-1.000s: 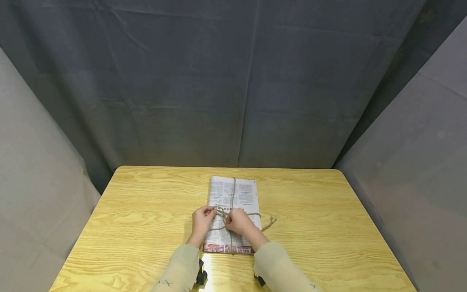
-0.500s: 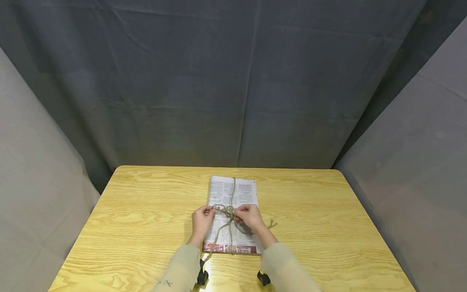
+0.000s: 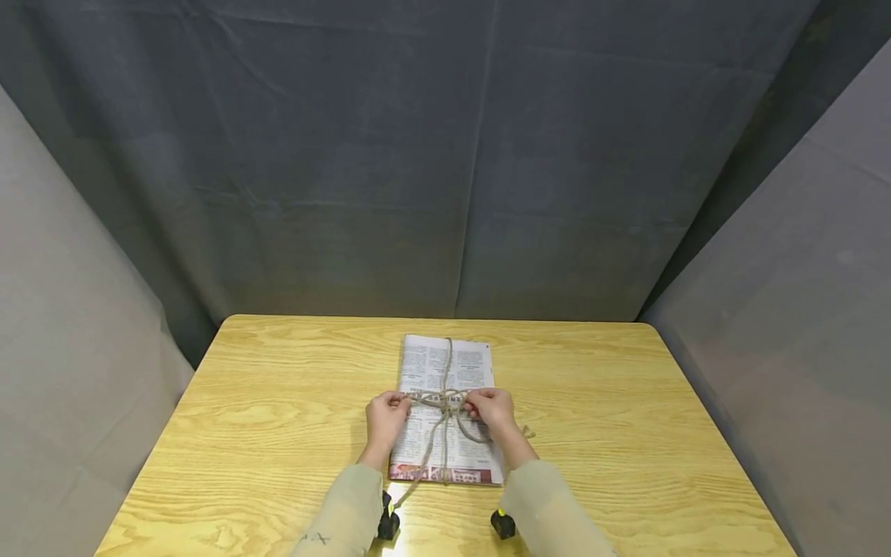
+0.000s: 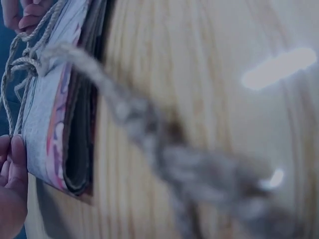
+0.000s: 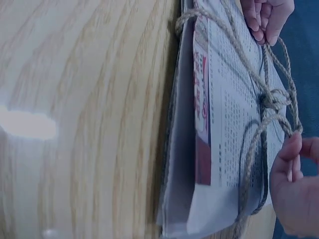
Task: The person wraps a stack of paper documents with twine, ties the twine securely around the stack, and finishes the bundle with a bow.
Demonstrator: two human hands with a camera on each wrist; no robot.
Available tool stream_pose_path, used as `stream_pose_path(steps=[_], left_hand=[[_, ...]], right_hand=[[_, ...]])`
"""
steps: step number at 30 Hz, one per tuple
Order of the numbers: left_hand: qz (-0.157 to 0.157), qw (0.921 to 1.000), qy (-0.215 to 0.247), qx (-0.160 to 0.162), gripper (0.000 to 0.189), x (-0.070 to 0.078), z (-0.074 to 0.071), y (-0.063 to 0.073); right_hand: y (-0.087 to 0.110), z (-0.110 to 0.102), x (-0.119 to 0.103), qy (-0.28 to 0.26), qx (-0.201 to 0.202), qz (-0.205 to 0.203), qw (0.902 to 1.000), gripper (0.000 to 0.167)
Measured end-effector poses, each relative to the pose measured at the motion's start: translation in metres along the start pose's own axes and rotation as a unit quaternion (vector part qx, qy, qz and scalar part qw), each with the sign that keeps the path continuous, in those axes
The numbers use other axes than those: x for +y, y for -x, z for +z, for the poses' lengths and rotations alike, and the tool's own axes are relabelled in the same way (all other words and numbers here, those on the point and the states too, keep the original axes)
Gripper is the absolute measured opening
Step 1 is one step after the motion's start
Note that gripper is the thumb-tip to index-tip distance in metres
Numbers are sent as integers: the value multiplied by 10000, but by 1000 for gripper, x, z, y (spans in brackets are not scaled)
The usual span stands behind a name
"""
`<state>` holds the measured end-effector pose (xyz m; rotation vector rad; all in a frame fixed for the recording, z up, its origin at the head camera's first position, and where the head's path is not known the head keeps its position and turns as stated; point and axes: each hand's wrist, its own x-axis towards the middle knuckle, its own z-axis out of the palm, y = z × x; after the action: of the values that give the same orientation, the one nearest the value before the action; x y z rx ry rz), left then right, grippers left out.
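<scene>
A folded stack of newspapers (image 3: pixel 425 449) lies on the table, with twine (image 3: pixel 448 363) running across it both ways and meeting in a knot (image 5: pixel 271 99) near its middle. At the stack's left edge, my left hand (image 3: pixel 386 422) pinches a loop of the twine between thumb and fingertips. My right hand (image 3: pixel 493 410) pinches another loop on the right side, just above the paper. Both loops spread out from the knot like a bow. One loose twine end trails toward the front, large and blurred in the left wrist view; the other passes beneath my right wrist.
The wooden table (image 3: pixel 292 402) stretches out on both sides of the stack. A dark curtain (image 3: pixel 348 193) hangs behind it, with pale grey panels (image 3: pixel 786 309) at left and right. Black wrist cameras (image 3: pixel 503 524) sit under both sleeves.
My right hand has moved from the knot out to the right, drawing out a loop. A twine end now hangs toward the front left. My left hand has stayed in place.
</scene>
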<state>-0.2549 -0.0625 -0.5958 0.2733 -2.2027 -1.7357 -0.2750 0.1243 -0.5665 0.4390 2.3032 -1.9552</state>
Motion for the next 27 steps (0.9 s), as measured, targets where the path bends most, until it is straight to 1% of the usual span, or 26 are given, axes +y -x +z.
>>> stream_pose_path(steps=[3,5,9,10,12,15,17,19,24,27], left_hand=[[-131,9999,75,-28,6,-3,-1,-2],[-214,9998,41,-3,6,-5,-2,-4],[-203,9992,-341,74,5,-10,-8,-8],[-202,9990,-400,60,5,-10,-10,-9],[-211,9989,-410,-72,6,-11,-15,-11],[-401,9984,-256,-306,7,-12,-21,-13],[-462,9978,-284,-383,7,-13,-25,-14],[-449,9974,-398,-403,8,-13,-28,-15],[-224,9970,-573,-467,10,-12,-35,-18],[-168,9963,-671,-513,11,-10,-38,-19]], right_hand=[[0,0,0,-12,365,70,9993,12],[0,-2,-1,13,598,98,9982,11],[-1,-10,0,230,912,133,9955,10],[-2,-12,2,267,920,119,9953,10],[-3,-16,4,389,898,92,9952,10],[-5,-22,8,482,828,49,9954,11],[-5,-25,9,518,826,6,9952,12],[-6,-28,11,597,823,-26,9948,11],[-6,-32,12,878,814,-130,9927,11],[-5,-34,10,1017,815,-199,9913,8]])
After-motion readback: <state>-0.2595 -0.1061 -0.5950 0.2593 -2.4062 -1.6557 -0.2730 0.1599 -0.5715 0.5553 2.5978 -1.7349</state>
